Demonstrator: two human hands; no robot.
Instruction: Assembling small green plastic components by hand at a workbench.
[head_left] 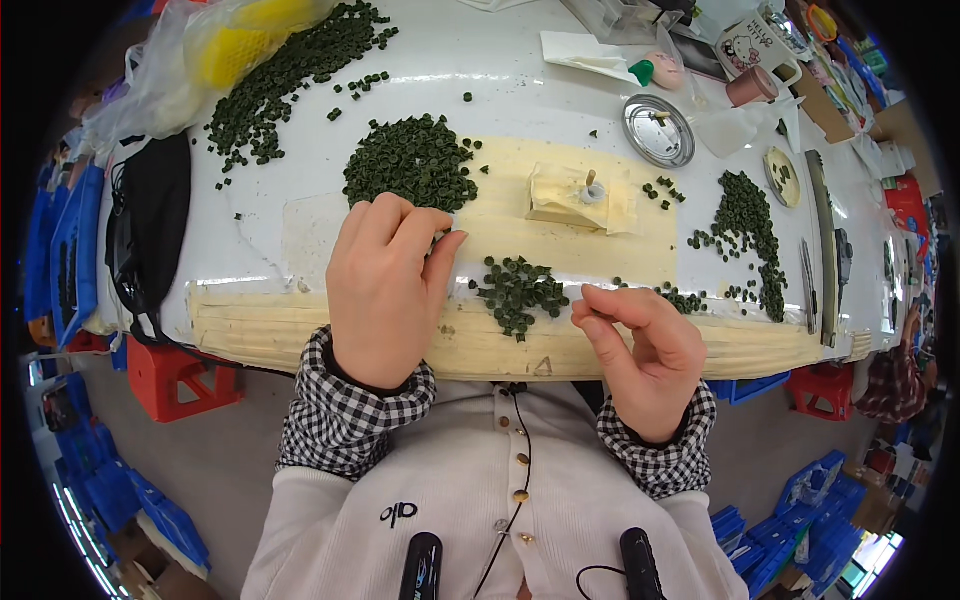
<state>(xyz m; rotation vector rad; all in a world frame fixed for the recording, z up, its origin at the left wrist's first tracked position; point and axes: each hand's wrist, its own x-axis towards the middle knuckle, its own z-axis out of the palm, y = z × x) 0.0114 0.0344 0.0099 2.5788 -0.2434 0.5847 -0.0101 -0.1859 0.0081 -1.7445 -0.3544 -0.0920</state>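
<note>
My left hand [388,285] is over the near edge of a large heap of small dark green cup-shaped pieces [412,160]. Its thumb and forefinger close around a small dark green piece [438,238], mostly hidden by the fingers. At the front edge of the table, my right hand [648,358] holds thumb and forefinger pinched together; whatever is between the tips is too small to make out. A smaller cluster of green pieces [520,290] lies between my hands. Beyond it sits a tape-covered block [560,205] with a short upright peg [592,185].
More green pieces [745,225] are spread at the right, near tweezers [808,285] and a long flat strip [824,240]. A round metal tin [658,130] stands behind them. Far left are a clear plastic bag [150,95] and black cloth [150,215]. Red stools [180,380] flank the table.
</note>
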